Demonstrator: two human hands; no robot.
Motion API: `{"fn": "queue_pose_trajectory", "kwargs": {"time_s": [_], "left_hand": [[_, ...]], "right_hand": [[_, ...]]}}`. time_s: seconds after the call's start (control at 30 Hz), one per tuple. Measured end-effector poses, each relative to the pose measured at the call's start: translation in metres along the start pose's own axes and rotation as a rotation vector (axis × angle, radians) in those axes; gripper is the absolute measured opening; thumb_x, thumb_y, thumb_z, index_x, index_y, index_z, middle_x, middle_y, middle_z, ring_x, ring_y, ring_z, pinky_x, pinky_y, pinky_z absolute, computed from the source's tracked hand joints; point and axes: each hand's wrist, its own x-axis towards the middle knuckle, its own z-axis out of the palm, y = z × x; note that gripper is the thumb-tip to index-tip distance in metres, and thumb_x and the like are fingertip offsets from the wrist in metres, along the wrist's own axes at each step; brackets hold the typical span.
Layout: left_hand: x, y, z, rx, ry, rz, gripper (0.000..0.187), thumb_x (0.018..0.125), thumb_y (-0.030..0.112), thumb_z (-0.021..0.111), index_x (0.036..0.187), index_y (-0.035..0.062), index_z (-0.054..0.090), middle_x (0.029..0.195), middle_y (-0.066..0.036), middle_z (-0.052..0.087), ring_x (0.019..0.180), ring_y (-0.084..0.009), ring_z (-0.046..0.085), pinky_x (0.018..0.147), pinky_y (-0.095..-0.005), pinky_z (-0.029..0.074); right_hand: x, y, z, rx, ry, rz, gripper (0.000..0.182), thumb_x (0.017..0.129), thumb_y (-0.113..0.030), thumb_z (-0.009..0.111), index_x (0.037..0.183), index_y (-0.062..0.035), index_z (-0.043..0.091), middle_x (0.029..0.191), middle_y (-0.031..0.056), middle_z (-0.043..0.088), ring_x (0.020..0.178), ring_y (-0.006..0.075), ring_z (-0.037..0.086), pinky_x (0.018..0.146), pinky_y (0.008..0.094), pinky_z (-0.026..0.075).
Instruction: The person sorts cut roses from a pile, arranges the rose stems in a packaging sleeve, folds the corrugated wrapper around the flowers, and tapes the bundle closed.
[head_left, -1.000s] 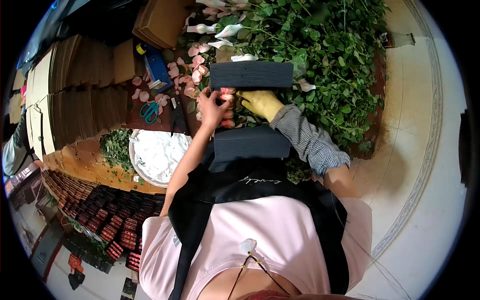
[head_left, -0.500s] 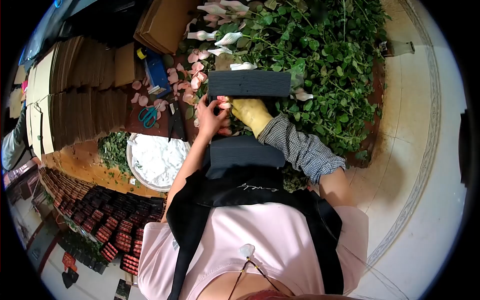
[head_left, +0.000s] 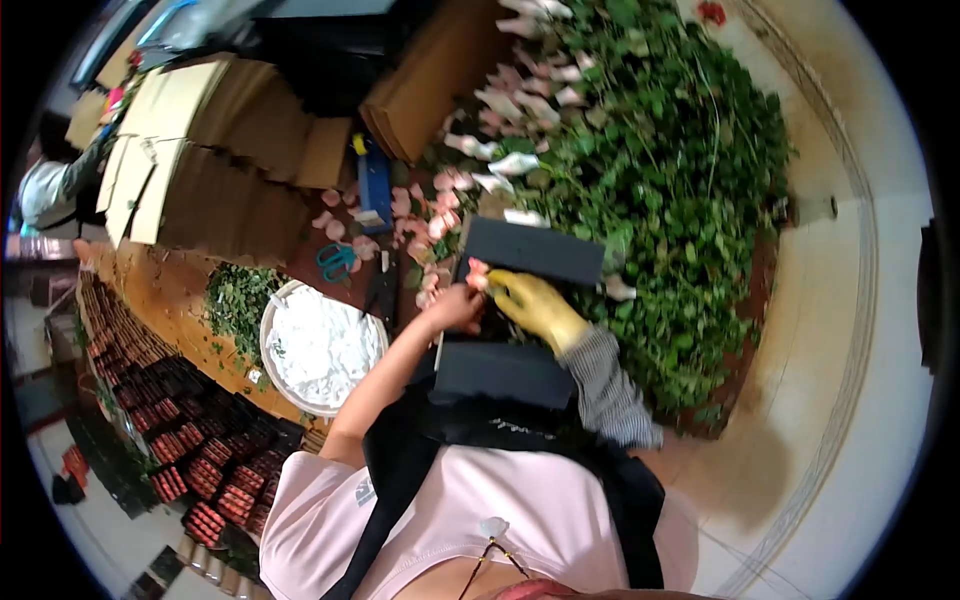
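My bare left hand (head_left: pixel 458 308) is closed around something I cannot make out at the left end of the gap between two dark corrugated pieces. My right hand (head_left: pixel 535 304), in a yellow glove, has its fingers at a pink rose head (head_left: pixel 477 274) just above the left fingertips. Above both hands lies the upper dark corrugated piece (head_left: pixel 535 250); the lower dark piece (head_left: pixel 505 374) is close to my apron. Pink petals (head_left: pixel 440 215) are scattered left of the upper piece. Blur hides the exact finger contact.
Leafy rose stems (head_left: pixel 670 200) with netted heads fill the right side. A round basket of white netting (head_left: pixel 325 345), teal scissors (head_left: pixel 336 262), a blue tool (head_left: pixel 373 185) and stacked cardboard (head_left: pixel 220 190) are at left. Another person's sleeve (head_left: pixel 80 175) shows far left.
The view has turned and shifted, so the table things appear lower and further right. My left hand's fingers have drawn together, and my gloved fingers now show beside the pink rose head.
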Motion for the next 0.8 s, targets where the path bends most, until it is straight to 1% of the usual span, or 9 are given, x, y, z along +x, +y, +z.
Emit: {"fn": "queue_pose_trajectory", "kwargs": {"time_s": [0.07,0.17,0.27,0.33,0.5,0.57,0.67,0.73,0.8], "left_hand": [[-0.008,0.013,-0.005,-0.059,0.020,0.020,0.039,0.098,0.035,0.054,0.096,-0.0019,0.067,0.079,-0.016,0.071,0.071,-0.0310,0.069,0.064,-0.0422,0.053],[-0.018,0.052,-0.025,-0.146,-0.056,-0.068,0.036,0.098,0.032,0.055,0.096,-0.0031,0.064,0.075,-0.012,0.067,0.065,-0.0253,0.066,0.061,-0.0397,0.052],[-0.009,0.037,-0.015,-0.126,-0.049,-0.087,0.036,0.097,0.032,0.057,0.091,-0.0034,0.064,0.075,-0.015,0.068,0.066,-0.0268,0.068,0.061,-0.0394,0.053],[-0.009,0.036,-0.015,-0.135,-0.110,-0.058,0.037,0.095,0.033,0.057,0.089,-0.0032,0.064,0.075,-0.016,0.069,0.069,-0.0289,0.070,0.062,-0.0410,0.053],[0.005,0.011,-0.009,0.141,-0.125,0.207,0.033,0.089,0.034,0.061,0.083,0.0009,0.062,0.076,-0.018,0.067,0.072,-0.0379,0.065,0.066,-0.0464,0.050],[0.003,0.013,-0.008,0.080,-0.098,0.183,0.033,0.090,0.034,0.061,0.086,0.0015,0.065,0.077,-0.018,0.067,0.073,-0.0370,0.065,0.067,-0.0460,0.050],[-0.003,0.032,-0.018,0.019,-0.112,0.094,0.035,0.091,0.034,0.060,0.091,0.0004,0.069,0.078,-0.017,0.070,0.074,-0.0346,0.068,0.067,-0.0443,0.052],[-0.002,0.034,-0.020,-0.066,-0.113,0.021,0.037,0.093,0.034,0.060,0.092,-0.0023,0.068,0.080,-0.017,0.071,0.075,-0.0327,0.069,0.068,-0.0430,0.053],[0.002,0.028,-0.021,-0.012,-0.147,0.036,0.036,0.095,0.031,0.060,0.097,-0.0045,0.068,0.083,-0.015,0.073,0.076,-0.0262,0.071,0.069,-0.0394,0.054]], "right_hand": [[-0.004,-0.054,-0.027,0.252,0.103,-0.080,0.045,0.089,-0.012,0.065,0.132,-0.0032,0.057,0.120,0.0182,0.066,0.111,0.0363,0.062,0.098,0.0428,0.048],[0.008,-0.071,-0.048,-0.467,0.399,-0.196,0.046,0.086,-0.013,0.069,0.129,-0.0020,0.058,0.112,0.0191,0.068,0.105,0.0364,0.064,0.093,0.0438,0.050],[0.034,-0.050,-0.045,-0.508,-0.037,0.306,0.049,0.085,-0.026,0.072,0.128,-0.0041,0.059,0.103,0.0211,0.069,0.098,0.0389,0.065,0.091,0.0445,0.051],[0.053,-0.061,-0.065,-0.441,-0.108,0.047,0.054,0.087,-0.027,0.071,0.132,-0.0035,0.055,0.116,0.0231,0.066,0.108,0.0365,0.063,0.095,0.0426,0.050],[0.183,-0.178,-0.120,-0.629,0.580,-0.691,0.067,0.084,-0.027,0.073,0.141,-0.0060,0.046,0.134,0.0166,0.056,0.125,0.0331,0.052,0.109,0.0439,0.040],[0.237,-0.223,-0.141,-0.807,0.751,-0.660,0.073,0.084,-0.032,0.073,0.146,-0.0079,0.043,0.138,0.0158,0.053,0.130,0.0330,0.048,0.112,0.0435,0.036],[0.290,-0.235,-0.153,-1.056,0.630,-0.275,0.083,0.087,-0.038,0.073,0.152,-0.0082,0.031,0.154,0.0157,0.038,0.143,0.0299,0.037,0.121,0.0389,0.026],[0.285,-0.229,-0.143,-1.090,0.408,-0.190,0.077,0.086,-0.035,0.075,0.148,-0.0092,0.037,0.150,0.0132,0.045,0.139,0.0276,0.043,0.119,0.0385,0.029],[0.271,-0.201,-0.143,-1.016,0.486,-0.456,0.056,0.073,-0.011,0.078,0.125,-0.0120,0.058,0.126,0.0064,0.065,0.119,0.0217,0.058,0.112,0.0409,0.037]]}}
